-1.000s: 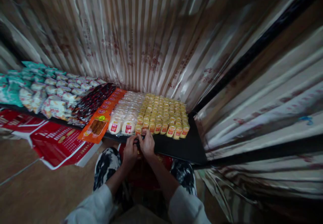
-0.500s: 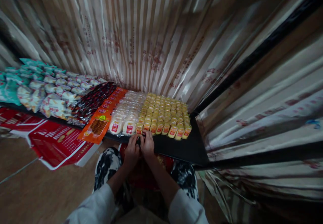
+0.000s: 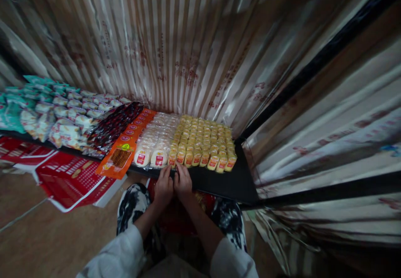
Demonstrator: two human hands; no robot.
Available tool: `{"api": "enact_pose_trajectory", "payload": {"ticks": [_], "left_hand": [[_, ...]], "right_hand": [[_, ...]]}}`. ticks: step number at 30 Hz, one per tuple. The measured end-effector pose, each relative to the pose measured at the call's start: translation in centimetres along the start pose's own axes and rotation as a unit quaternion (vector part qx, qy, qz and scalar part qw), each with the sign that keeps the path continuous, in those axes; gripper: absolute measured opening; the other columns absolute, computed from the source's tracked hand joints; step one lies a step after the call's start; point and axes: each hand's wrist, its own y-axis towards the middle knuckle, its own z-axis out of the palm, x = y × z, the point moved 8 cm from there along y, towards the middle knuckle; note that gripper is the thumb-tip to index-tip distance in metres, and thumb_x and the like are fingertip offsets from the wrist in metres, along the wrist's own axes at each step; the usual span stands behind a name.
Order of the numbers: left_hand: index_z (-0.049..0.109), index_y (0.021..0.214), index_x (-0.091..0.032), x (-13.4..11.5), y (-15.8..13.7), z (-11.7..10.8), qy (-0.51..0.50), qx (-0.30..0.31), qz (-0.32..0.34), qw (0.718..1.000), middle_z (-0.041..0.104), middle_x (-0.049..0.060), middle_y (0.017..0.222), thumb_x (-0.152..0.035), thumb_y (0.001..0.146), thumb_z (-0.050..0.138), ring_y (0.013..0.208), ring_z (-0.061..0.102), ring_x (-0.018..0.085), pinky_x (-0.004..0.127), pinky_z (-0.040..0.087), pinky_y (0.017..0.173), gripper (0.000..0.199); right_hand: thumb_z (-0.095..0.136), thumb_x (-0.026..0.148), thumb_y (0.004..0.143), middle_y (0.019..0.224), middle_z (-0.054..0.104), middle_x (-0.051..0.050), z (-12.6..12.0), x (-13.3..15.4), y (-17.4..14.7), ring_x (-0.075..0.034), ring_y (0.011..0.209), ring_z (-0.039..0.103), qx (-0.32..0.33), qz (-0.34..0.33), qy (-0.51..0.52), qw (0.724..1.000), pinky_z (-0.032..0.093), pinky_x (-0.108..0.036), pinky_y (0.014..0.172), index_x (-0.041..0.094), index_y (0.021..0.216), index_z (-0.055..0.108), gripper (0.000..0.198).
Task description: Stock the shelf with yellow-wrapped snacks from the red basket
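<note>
My left hand (image 3: 164, 187) and my right hand (image 3: 183, 183) are side by side at the front edge of a black shelf (image 3: 219, 184). Fingers on both are curled, with the tips at the front of the yellow wrapped snack packs (image 3: 203, 144). Whether anything small is pinched in them I cannot make out. These yellow packs stand in several tight rows, red labels facing me. Just left of them are rows of round white wrapped cakes (image 3: 156, 157), also with red labels at the front.
Further left lie orange snack bags (image 3: 120, 155), dark red packets (image 3: 114, 127), white snack bags (image 3: 67, 132) and teal bags (image 3: 14, 113). Red printed sheets (image 3: 72, 182) hang under the shelf. Striped plastic sheeting (image 3: 175, 40) rises behind; a black post (image 3: 291, 77) slants at the right.
My right fingertips have drawn back slightly from the front yellow packs toward the shelf edge. My left hand has barely moved, and the rows look the same.
</note>
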Motion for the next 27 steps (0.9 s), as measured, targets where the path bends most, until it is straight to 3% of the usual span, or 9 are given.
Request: {"api": "enact_pose_trajectory", "payload": {"ticks": [5, 16, 22, 25, 27], "left_hand": [[0.053, 0.125, -0.013, -0.2, 0.4, 0.1, 0.022, 0.007, 0.005, 1.000, 0.049, 0.014, 0.130, -0.009, 0.079, 0.037, 0.117, 0.051, 0.023, 0.039, 0.043, 0.100, 0.050], [0.054, 0.123, -0.015, -0.5, 0.6, 0.1, 0.032, 0.006, 0.004, 0.999, 0.048, 0.012, 0.127, -0.009, 0.076, 0.041, 0.118, 0.048, 0.022, 0.037, 0.042, 0.100, 0.049], [0.062, 0.102, -0.018, -0.9, -2.3, -1.7, 0.009, -0.033, 0.052, 0.998, 0.058, 0.008, 0.105, -0.008, 0.079, 0.036, 0.103, 0.055, 0.018, 0.035, 0.045, 0.095, 0.036], [0.063, 0.086, -0.018, 0.7, -4.6, -0.2, 0.009, 0.031, 0.043, 0.999, 0.060, 0.006, 0.093, -0.008, 0.080, 0.036, 0.096, 0.056, 0.017, 0.032, 0.046, 0.090, 0.030], [0.064, 0.082, -0.017, 3.2, -6.1, 1.9, 0.029, 0.113, -0.032, 0.993, 0.061, 0.007, 0.091, -0.007, 0.078, 0.038, 0.094, 0.058, 0.017, 0.032, 0.045, 0.090, 0.028]], "right_hand": [[0.033, 0.013, 0.082, 0.113, 0.060, -0.012, 0.2, 0.2, -0.2, -0.020, 0.110, 0.052, 0.001, -0.019, -0.009, 1.000, 0.043, -0.034, 0.098, 0.014, 0.120, 0.058, 0.046], [0.041, 0.011, 0.082, 0.107, 0.060, -0.010, 0.1, 0.3, -0.1, -0.020, 0.103, 0.053, 0.009, -0.006, -0.014, 1.000, 0.046, -0.033, 0.093, 0.020, 0.124, 0.057, 0.046], [0.032, 0.014, 0.088, 0.112, 0.060, -0.011, -1.7, 1.2, -2.9, -0.018, 0.109, 0.053, 0.018, -0.043, 0.053, 0.997, 0.044, -0.036, 0.098, 0.016, 0.118, 0.058, 0.040], [0.035, 0.018, 0.089, 0.108, 0.065, -0.010, -1.5, 0.1, -6.5, -0.018, 0.104, 0.058, 0.074, -0.024, 0.068, 0.995, 0.045, -0.036, 0.095, 0.018, 0.112, 0.060, 0.034], [0.038, 0.018, 0.088, 0.105, 0.067, -0.009, -0.6, -2.2, -9.2, -0.019, 0.099, 0.061, 0.124, 0.040, 0.059, 0.990, 0.047, -0.036, 0.090, 0.019, 0.108, 0.061, 0.031]]}}
